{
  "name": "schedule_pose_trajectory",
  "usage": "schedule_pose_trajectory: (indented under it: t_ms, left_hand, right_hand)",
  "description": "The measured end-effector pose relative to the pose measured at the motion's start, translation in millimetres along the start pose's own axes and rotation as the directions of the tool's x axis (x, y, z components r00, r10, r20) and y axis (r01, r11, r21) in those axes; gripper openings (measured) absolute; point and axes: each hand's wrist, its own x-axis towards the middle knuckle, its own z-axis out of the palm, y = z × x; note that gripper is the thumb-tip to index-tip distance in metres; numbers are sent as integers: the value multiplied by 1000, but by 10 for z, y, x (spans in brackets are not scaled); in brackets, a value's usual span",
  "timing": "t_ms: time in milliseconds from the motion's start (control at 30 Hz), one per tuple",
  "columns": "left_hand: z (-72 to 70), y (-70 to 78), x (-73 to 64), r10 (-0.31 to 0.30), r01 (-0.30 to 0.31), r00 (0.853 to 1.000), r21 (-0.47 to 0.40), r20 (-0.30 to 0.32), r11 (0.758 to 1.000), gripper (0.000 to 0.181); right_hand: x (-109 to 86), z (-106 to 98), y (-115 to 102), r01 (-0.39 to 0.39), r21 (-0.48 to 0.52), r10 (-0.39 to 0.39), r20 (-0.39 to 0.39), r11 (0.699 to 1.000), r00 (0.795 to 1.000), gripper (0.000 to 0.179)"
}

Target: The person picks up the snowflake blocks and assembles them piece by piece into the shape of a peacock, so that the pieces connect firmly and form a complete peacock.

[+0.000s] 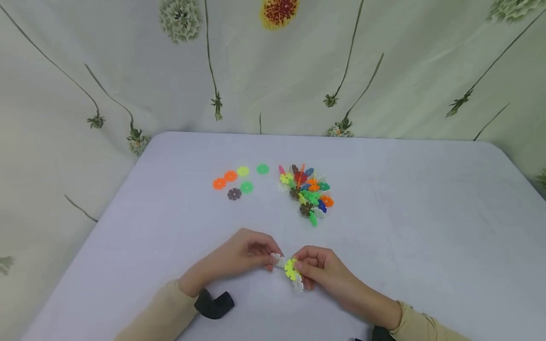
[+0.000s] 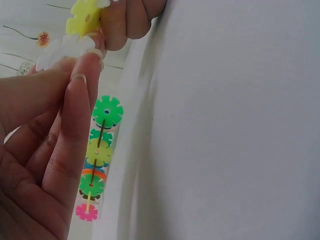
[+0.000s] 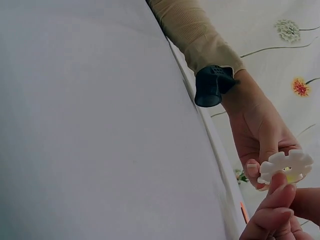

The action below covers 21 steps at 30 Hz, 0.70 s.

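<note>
My left hand (image 1: 251,251) pinches a white notched plastic disc (image 1: 278,259) between thumb and fingers, low over the near middle of the table. Close beside it, my right hand (image 1: 324,267) grips a yellow notched disc (image 1: 291,269) with another white disc (image 1: 298,284) below it. In the left wrist view the held white disc (image 2: 62,50) meets the yellow disc (image 2: 84,19) edge to edge; whether they are slotted together I cannot tell. The right wrist view shows a white disc (image 3: 287,165) face on, partly covering a yellow one behind it.
Beyond the hands stands a cluster of joined multicoloured discs (image 1: 311,192). Left of it lie several loose discs, among them orange (image 1: 219,183), brown (image 1: 234,194) and green (image 1: 262,168). A white cloth covers the table (image 1: 405,213); a flower-printed curtain (image 1: 298,85) hangs behind.
</note>
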Motion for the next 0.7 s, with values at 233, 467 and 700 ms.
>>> schedule_pose_trajectory:
  t_ms: [233, 467, 700]
  left_hand:
    - [31, 17, 12, -10, 10, 1000, 7, -1, 1000, 14]
    - [38, 2, 22, -21, 21, 1000, -23, -5, 1000, 14]
    - [36, -44, 39, 8, -9, 1000, -130, -9, 992, 16]
  right_hand:
    - [-4, 2, 0, 11, -17, -11, -29, 1000, 1000, 20]
    - [-9, 24, -8, 22, -38, -25, -68, 999, 997, 18]
    - [7, -21, -11, -5, 21, 6, -23, 1000, 1000, 19]
